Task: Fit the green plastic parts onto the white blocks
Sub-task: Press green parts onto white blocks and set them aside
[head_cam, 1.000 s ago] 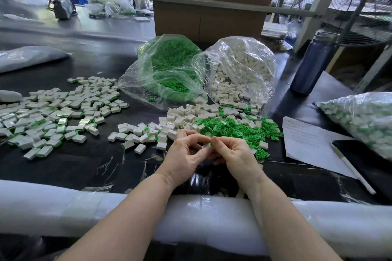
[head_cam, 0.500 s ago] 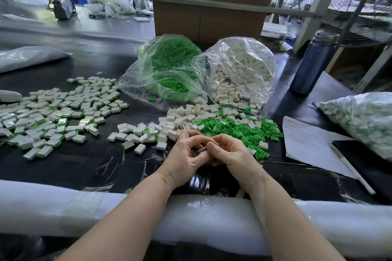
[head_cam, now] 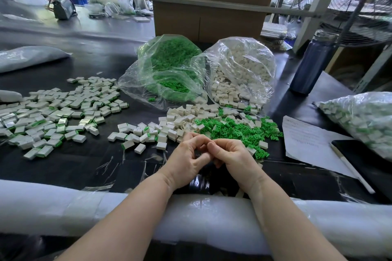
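Black and glossy, the desk (head_cam: 89, 161) fills the head view, its near edge padded with a white foam roll (head_cam: 63, 207). Behind it stand cardboard boxes (head_cam: 207, 19), and a dark blue bottle (head_cam: 310, 65) stands at the right beside a fan (head_cam: 364, 17).

At the middle of the desk the left hand (head_cam: 186, 161) and the right hand (head_cam: 235, 159) meet, fingers curled and thumbs touching at the tips. Whatever they pinch between them is hidden, so I cannot tell what either holds.

Just beyond the knuckles lies a loose heap of green plastic parts (head_cam: 235, 129), touching a scatter of white blocks (head_cam: 169, 127) to its left. Farther back, two clear bags lie open on their sides: one bag of green parts (head_cam: 169, 65) and, against its right, one bag of white blocks (head_cam: 244, 70).

A wide spread of blocks with green showing at their edges (head_cam: 55, 112) covers the left of the desk, well apart from the hands. At the right lie a sheet of paper (head_cam: 307, 144), a white pen (head_cam: 350, 167) and another filled bag (head_cam: 364, 121).
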### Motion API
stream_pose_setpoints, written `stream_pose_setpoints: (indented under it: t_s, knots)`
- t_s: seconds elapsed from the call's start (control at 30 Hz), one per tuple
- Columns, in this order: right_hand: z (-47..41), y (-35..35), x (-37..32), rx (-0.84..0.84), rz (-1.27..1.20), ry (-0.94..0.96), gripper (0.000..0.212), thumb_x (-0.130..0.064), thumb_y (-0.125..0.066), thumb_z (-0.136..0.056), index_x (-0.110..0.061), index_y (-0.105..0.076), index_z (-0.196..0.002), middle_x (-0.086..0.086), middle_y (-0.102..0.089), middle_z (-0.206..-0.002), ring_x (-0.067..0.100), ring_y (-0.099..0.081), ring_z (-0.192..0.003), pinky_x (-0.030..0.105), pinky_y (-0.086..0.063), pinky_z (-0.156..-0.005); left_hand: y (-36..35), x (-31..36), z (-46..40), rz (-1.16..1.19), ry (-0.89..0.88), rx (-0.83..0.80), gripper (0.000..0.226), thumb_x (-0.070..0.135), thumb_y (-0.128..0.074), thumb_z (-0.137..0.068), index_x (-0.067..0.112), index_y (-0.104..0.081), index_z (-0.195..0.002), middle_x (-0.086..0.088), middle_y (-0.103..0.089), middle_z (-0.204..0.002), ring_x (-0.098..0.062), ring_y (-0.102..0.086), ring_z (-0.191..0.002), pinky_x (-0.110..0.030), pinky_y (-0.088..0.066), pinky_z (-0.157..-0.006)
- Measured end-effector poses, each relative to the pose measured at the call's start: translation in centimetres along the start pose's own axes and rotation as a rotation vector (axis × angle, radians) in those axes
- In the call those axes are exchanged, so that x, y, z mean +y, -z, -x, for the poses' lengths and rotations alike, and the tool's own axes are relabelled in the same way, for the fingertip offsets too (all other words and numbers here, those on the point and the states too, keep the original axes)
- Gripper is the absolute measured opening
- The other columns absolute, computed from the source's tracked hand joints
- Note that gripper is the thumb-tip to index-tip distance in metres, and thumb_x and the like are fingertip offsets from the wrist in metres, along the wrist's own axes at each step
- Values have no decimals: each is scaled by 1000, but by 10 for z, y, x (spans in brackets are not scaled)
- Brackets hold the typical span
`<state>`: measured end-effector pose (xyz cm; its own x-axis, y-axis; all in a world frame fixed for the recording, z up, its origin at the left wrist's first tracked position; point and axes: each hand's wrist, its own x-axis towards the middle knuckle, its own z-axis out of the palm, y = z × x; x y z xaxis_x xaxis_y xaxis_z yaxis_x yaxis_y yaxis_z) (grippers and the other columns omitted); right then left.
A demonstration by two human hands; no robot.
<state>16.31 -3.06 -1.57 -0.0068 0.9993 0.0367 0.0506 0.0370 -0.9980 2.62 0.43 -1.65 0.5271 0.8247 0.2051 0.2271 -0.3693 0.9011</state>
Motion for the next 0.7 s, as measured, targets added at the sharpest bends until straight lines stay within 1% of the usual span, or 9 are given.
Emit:
stream_pose_setpoints:
  t_s: [0.17,0.33,0.43,0.53,0.63,0.67,0.7]
  knots:
    - [0,0,0,-6,-19,-8,18,-7,-52,-91,4,-67,-89,5,-57,-62,2,-49,-50,12,-41,-50,-1,0,0,-6,8,-18,17,1,-57,-85,17,-60,-90,-5,-44,-101,-6,-48,-88,-15,-42,-89]
    - [0,1,0,-17,-16,-18,19,-7,-51,-92,5,-67,-90,6,-57,-64,4,-49,-52,13,-40,-51,-1,-2,0,-57,0,-21,17,2,-57,-85,19,-59,-88,-4,-44,-100,-7,-48,-87,-11,-40,-83]
    - [-1,1,1,-19,-42,-24,19,-5,-51,-92,5,-66,-89,-1,-59,-58,1,-50,-50,12,-41,-49,-2,-3,0,-61,-3,-23,21,3,-56,-85,24,-57,-85,-4,-45,-100,-9,-48,-88,-14,-40,-83]
    - [0,2,1,-23,-75,-24,18,-4,-50,-92,3,-66,-87,-6,-62,-55,0,-53,-49,11,-42,-49,-2,-3,0,-69,-8,-17,26,4,-57,-84,30,-55,-82,0,-44,-97,-4,-47,-84,-11,-40,-82]
    - [0,0,0,2,-72,-15,20,-9,-53,-91,5,-67,-88,3,-61,-61,4,-53,-52,13,-43,-50,-1,-3,0,-45,-19,-10,28,1,-56,-84,29,-55,-81,2,-43,-95,5,-46,-80,-7,-40,-79]
    - [0,-1,0,17,-58,-5,22,-13,-54,-90,4,-68,-89,7,-60,-64,7,-53,-54,14,-43,-51,-1,-2,0,-13,-24,-2,27,0,-56,-85,27,-56,-81,1,-44,-96,6,-48,-80,-8,-41,-79]
    - [0,-2,0,32,-39,9,25,-18,-54,-90,3,-68,-88,11,-59,-66,11,-53,-57,16,-43,-52,-1,-2,0,32,-21,9,24,1,-56,-86,24,-57,-83,-2,-45,-98,3,-52,-83,-11,-43,-81]
